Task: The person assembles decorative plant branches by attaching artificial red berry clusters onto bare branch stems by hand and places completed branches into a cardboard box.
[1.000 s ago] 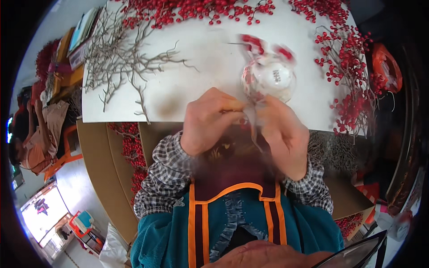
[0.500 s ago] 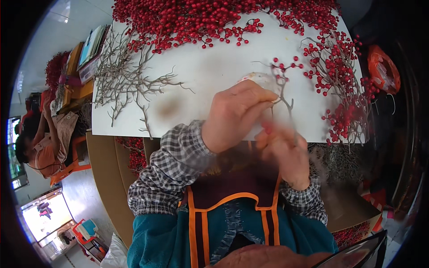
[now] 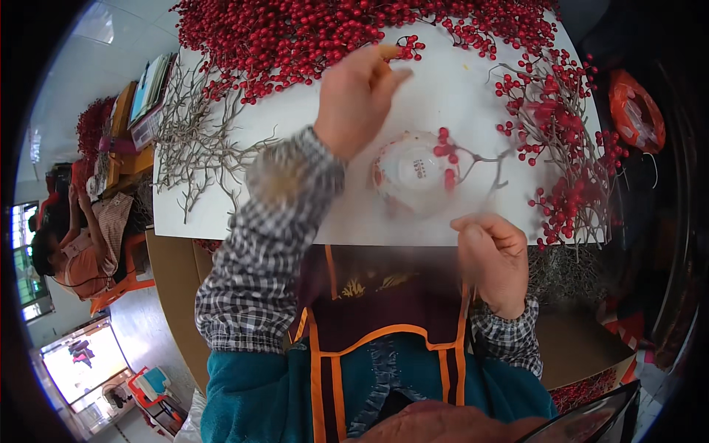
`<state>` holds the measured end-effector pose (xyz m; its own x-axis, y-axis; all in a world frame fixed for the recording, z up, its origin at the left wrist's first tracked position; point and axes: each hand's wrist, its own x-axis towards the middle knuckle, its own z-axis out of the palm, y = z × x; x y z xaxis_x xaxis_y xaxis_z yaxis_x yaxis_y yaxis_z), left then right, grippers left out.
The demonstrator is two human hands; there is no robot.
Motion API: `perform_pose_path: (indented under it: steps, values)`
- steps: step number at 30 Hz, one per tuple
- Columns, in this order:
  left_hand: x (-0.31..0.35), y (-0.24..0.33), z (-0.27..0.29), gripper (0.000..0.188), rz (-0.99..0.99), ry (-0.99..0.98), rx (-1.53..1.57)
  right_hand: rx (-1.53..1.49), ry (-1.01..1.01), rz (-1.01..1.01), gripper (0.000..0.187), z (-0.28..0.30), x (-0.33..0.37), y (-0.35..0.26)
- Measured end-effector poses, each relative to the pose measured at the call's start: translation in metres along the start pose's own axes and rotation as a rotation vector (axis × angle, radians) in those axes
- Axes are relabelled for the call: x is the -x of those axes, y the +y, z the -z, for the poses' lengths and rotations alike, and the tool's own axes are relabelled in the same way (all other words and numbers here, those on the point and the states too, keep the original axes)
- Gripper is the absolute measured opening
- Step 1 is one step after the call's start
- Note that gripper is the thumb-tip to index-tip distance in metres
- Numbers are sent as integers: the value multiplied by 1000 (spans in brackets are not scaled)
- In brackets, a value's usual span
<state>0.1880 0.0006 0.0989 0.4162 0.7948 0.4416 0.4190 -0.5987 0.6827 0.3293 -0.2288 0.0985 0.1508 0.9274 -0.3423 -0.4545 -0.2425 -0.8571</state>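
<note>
My left hand [image 3: 358, 96] reaches over the white table, its thumb and forefinger apart beside a small sprig of red berries [image 3: 410, 49]. Nothing shows between those fingers. Closer to the front edge, my right hand [image 3: 498, 258] is closed in a pinch on a grey-brown forked twig [image 3: 484, 158] with a few red berries at its left tips. Its lower stem is blurred just above the fingers. Behind the twig lies a small pale dish [image 3: 417, 171] with a patterned rim.
Red berry sprigs [image 3: 295, 44] are heaped along the far edge. Bare twigs [image 3: 196, 125] lie at the left, berried branches [image 3: 557, 148] at the right. An orange-red bag [image 3: 635, 111] hangs beyond the right edge. Cardboard boxes [image 3: 177, 295] stand below the table. Another person [image 3: 81, 244] sits at far left.
My left hand has left the twig and moved up and away to the far berries. The twig has shifted right and down with my right hand, uncovering the dish.
</note>
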Motion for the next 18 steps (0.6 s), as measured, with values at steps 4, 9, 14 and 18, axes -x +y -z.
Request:
perform_pose_path:
  steps: [4, 9, 14, 18]
  values:
    - [-21, -50, -14, 14, -22, -25, -282, 201, 108, 106, 22, -8, 0, 0]
    - [-11, -41, -10, 8, -259, 65, -226, 403, 197, 279, 24, 8, -5, -3]
    - [26, -8, 44, 15, -432, 112, -327, 468, 249, 385, 31, 19, -18, -12]
    - [78, 7, 67, 16, -284, -34, -316, 403, 319, 474, 27, 20, -32, -3]
